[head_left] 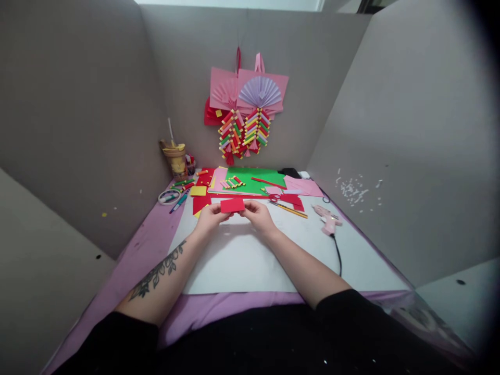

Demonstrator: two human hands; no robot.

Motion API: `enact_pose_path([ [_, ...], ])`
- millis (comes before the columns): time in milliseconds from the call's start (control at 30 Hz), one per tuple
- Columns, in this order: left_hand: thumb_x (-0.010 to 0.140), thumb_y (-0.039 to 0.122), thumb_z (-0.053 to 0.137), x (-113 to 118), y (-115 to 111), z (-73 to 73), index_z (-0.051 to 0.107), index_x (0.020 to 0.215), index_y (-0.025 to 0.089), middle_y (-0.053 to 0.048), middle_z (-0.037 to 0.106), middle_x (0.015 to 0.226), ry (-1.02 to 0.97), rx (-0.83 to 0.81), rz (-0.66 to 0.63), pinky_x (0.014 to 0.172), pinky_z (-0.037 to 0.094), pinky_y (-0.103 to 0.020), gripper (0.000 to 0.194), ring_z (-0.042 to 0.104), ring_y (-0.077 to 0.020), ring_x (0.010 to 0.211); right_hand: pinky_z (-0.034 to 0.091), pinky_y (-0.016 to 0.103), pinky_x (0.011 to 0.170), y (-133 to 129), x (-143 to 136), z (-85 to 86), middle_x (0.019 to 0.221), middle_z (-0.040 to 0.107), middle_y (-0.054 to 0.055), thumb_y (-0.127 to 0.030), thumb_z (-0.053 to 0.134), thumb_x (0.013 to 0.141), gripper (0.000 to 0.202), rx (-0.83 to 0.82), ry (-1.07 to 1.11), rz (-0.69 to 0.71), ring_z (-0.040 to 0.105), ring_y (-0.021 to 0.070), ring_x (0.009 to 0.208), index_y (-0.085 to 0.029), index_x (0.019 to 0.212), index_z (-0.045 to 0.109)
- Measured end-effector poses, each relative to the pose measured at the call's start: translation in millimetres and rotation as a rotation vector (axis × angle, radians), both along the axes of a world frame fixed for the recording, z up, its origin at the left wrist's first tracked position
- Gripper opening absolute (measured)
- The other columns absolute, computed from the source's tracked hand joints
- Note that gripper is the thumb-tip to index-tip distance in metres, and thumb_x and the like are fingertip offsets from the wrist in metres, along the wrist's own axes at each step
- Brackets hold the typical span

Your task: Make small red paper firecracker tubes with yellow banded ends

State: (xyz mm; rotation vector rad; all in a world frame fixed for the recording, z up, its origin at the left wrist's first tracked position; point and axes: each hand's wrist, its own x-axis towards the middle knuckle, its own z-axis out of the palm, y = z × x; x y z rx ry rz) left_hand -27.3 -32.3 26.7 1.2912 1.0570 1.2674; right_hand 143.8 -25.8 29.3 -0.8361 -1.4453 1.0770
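In the head view, the left hand (211, 216) and the right hand (258, 214) are meeting near the centre of the frame, each pinching one end of a small red paper piece (232, 205). The grips are narrow, the fingers closing on the paper's side edges, and the piece is sitting above the upper part of a white sheet (242, 260). Whether it is folded or a single layer is hard to make out at this size.

Just beyond the hands, a green sheet (253, 176) is lying across the middle of the frame, with short striped paper rolls (233, 182) resting on it. Left of the hands, a yellow paper square (198, 191) is lying over red paper, and a roll of tape (169, 197) is resting near the blue pens (179, 201). Right of the hands, red-handled scissors (274, 197) and pencils (289, 209) are lying near pink paper (302, 186), and farther right a pink glue gun (330, 221) is resting on the white sheet, its black cord running toward the lower part of the frame.

At the upper centre, paper fan decorations (260, 92) are hanging against the grey panel (312, 62). At the left of centre, a brown pot (176, 159) is standing in the corner.
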Motion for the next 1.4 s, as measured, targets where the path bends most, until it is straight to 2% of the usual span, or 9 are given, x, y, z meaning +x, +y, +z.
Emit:
enact_pose_path([
  [100,0.057,0.034,0.077,1.9,0.9,0.2,0.07,0.086,0.011,-0.008,0.071,0.078,-0.076,-0.053,-0.002,0.073,0.051,-0.03,0.038,0.066,-0.0189,0.076,0.047,0.031,0.068,0.0,-0.4,-0.8,0.071,0.064,0.002,-0.036,0.067,0.067,0.021,-0.005,0.008,0.002,0.058,0.0158,0.067,-0.018,0.077,0.064],
  [300,0.054,0.021,0.076,4.2,-0.7,5.1,0.07,0.081,0.01,-0.007,0.071,0.081,-0.301,-0.196,-0.014,0.078,0.051,-0.03,0.029,0.065,-0.0151,0.071,0.048,0.033,0.078,3.6,-0.4,-7.5,0.099,0.064,0.005,-0.031,0.067,0.064,0.025,0.091,-0.038,0.019,0.06,0.0194,0.088,-0.021,0.087,0.065],
  [533,0.059,0.015,0.069,5.2,-2.9,7.4,0.071,0.078,0.012,-0.008,0.071,0.08,-0.312,-0.272,-0.041,0.068,0.05,-0.025,0.02,0.064,-0.0141,0.069,0.048,0.03,0.068,2.3,1.5,-3.6,0.081,0.063,0.002,-0.029,0.063,0.067,0.016,0.095,-0.058,-0.023,0.058,0.0148,0.069,-0.02,0.08,0.065],
  [733,0.06,0.028,0.075,6.5,-6.0,10.2,0.071,0.087,0.013,-0.007,0.071,0.079,-0.231,-0.167,-0.074,0.066,0.048,-0.025,0.032,0.065,-0.0163,0.071,0.047,0.028,0.063,0.9,-0.7,0.0,0.065,0.06,-0.001,-0.032,0.063,0.068,0.018,0.013,0.036,-0.011,0.055,0.0131,0.061,-0.018,0.079,0.062],
  [833,0.062,0.033,0.074,5.8,-6.2,9.4,0.071,0.089,0.014,-0.006,0.07,0.079,-0.058,-0.006,-0.078,0.068,0.048,-0.026,0.034,0.064,-0.0167,0.072,0.048,0.027,0.062,3.1,-1.5,-1.3,0.064,0.061,-0.001,-0.034,0.064,0.068,0.021,-0.05,0.106,-0.025,0.057,0.0127,0.059,-0.017,0.079,0.061],
  [1000,0.062,0.032,0.073,5.6,-7.4,9.9,0.072,0.089,0.015,0.0,0.065,0.064,0.216,0.186,0.032,0.052,0.038,-0.022,0.032,0.053,-0.0111,0.055,0.049,0.027,0.059,5.9,-5.0,-4.2,0.06,0.059,-0.003,-0.038,0.067,0.065,0.024,-0.178,0.179,-0.051,0.058,0.0119,0.056,-0.018,0.074,0.058],
  [1133,0.065,0.034,0.071,5.7,-6.6,11.8,0.073,0.086,0.014,0.002,0.06,0.054,0.194,0.18,0.128,0.05,0.035,-0.022,0.03,0.047,-0.0097,0.05,0.05,0.026,0.059,4.4,-9.9,-4.5,0.06,0.06,-0.002,-0.038,0.068,0.065,0.024,-0.179,0.203,-0.052,0.058,0.0116,0.056,-0.018,0.073,0.057],
  [1267,0.065,0.035,0.07,5.2,-1.5,7.9,0.073,0.082,0.013,-0.002,0.067,0.065,0.139,0.145,0.128,0.058,0.041,-0.024,0.028,0.056,-0.0129,0.059,0.05,0.028,0.065,2.7,-13.9,-3.3,0.07,0.064,0.0,-0.037,0.068,0.065,0.025,-0.127,0.224,-0.074,0.061,0.013,0.063,-0.017,0.077,0.059],
  [1400,0.063,0.038,0.072,7.7,5.2,-1.0,0.07,0.079,0.012,-0.004,0.069,0.069,0.011,0.1,0.171,0.063,0.047,-0.026,0.03,0.061,-0.0154,0.064,0.05,0.029,0.065,1.6,-17.0,-2.2,0.066,0.064,0.0,-0.035,0.067,0.066,0.022,-0.129,0.258,-0.078,0.06,0.0132,0.062,-0.016,0.071,0.058],
])
